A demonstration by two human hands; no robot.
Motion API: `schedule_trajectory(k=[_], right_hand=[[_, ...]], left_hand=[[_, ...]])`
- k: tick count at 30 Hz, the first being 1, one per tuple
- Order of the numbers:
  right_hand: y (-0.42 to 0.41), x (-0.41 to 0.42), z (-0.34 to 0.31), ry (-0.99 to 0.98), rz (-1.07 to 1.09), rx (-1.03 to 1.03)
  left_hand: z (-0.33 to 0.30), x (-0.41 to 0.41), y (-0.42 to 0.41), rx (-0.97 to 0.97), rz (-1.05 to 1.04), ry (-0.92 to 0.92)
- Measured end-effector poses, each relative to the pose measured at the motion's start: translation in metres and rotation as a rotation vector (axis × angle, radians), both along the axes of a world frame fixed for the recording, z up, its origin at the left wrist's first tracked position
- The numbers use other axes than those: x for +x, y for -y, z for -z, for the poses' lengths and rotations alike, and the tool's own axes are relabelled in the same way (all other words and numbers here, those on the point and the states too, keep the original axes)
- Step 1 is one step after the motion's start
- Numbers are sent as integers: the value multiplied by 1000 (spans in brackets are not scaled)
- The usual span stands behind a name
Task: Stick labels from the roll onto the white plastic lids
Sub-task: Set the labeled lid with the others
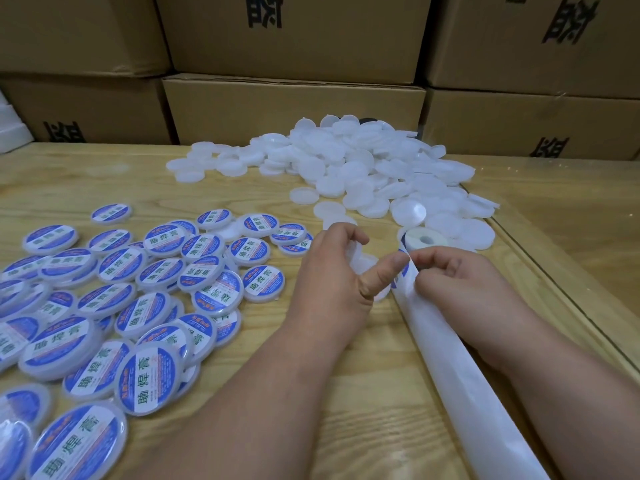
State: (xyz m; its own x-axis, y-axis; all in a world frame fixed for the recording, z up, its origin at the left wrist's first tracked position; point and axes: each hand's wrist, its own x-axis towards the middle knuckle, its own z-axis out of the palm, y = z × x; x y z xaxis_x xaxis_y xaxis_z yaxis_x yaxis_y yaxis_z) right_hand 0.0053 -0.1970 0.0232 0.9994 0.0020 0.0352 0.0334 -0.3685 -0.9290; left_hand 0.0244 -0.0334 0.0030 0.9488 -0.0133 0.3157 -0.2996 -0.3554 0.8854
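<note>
Label [401,268] | pinched by right hand [450,275] at backing strip [460,368] | left hand [332,271] grips bare lid [360,261] | risk: label creases or lands off-centre if pressed unevenly

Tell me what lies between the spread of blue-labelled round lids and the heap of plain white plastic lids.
In the head view, mostly bare wooden table separates the labelled lids from the plain white lids.
</note>
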Motion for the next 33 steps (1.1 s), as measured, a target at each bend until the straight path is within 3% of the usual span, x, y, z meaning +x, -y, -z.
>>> schedule_trajectory(k=[9,17,21,33], right_hand=[[-3,1,7,36,-25,49],[-7,1,5,77,-35,77],[-5,1,7,100,-55,73],[-6,-3,0,89,75,88]], left_hand=[[1,-1,2,-17,140,-79],[2,-1,2,-72,132,-94],[0,0,1,-115,80,-87],[-9,5,-4,-476,-153,-180]])
